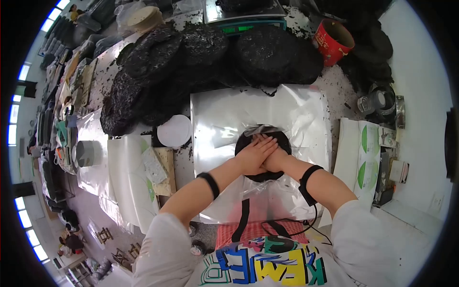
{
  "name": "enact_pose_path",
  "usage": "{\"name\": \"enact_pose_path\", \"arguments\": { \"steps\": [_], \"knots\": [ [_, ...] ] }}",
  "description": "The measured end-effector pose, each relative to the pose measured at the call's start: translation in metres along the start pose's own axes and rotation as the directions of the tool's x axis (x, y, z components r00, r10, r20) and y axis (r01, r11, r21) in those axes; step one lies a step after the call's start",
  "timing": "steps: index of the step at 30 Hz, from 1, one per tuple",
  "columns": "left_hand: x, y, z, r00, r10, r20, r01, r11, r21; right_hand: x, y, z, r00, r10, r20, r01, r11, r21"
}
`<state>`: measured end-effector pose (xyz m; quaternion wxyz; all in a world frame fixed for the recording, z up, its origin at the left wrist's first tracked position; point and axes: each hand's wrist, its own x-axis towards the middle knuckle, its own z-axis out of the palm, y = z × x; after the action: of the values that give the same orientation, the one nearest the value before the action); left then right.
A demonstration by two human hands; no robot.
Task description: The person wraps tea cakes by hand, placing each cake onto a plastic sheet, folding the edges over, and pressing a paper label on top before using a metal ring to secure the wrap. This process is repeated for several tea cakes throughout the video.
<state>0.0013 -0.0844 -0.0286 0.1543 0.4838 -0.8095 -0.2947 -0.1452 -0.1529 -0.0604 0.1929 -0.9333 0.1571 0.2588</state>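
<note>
On a clear plastic sheet [215, 124] in front of me lies a round, flat black cake [282, 136] of dark, moist-looking material. My left hand [256, 157] rests across the back of my right hand, its fingers stretched out flat. Underneath, my right hand [276, 160] presses palm-down on the middle of the cake; its fingers reach forward and are partly covered. Wrinkled film shows at the cake's far edge. Neither hand grasps anything.
Beyond the sheet, large black discs [267, 50] are heaped in a curve. A weighing scale [244, 21] and a red tin [333, 42] stand behind them. A white disc [174, 130] lies at left, a metal cylinder [88, 153] farther left, paper packs [366, 158] at right.
</note>
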Motion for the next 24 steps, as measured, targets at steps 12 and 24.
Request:
{"name": "enact_pose_path", "arguments": {
  "steps": [12, 24],
  "knots": [
    [-0.134, 0.109, 0.074, 0.703, -0.395, -0.592, 0.44, 0.895, -0.076, -0.174, -0.073, 0.09, 0.875, -0.251, -0.413, 0.276, 0.961, 0.001],
    [-0.061, 0.06, 0.031, 0.871, -0.361, -0.332, 0.357, 0.931, -0.075, -0.058, -0.056, 0.005, 0.831, 0.279, -0.481, -0.025, 0.883, 0.468]
  ]
}}
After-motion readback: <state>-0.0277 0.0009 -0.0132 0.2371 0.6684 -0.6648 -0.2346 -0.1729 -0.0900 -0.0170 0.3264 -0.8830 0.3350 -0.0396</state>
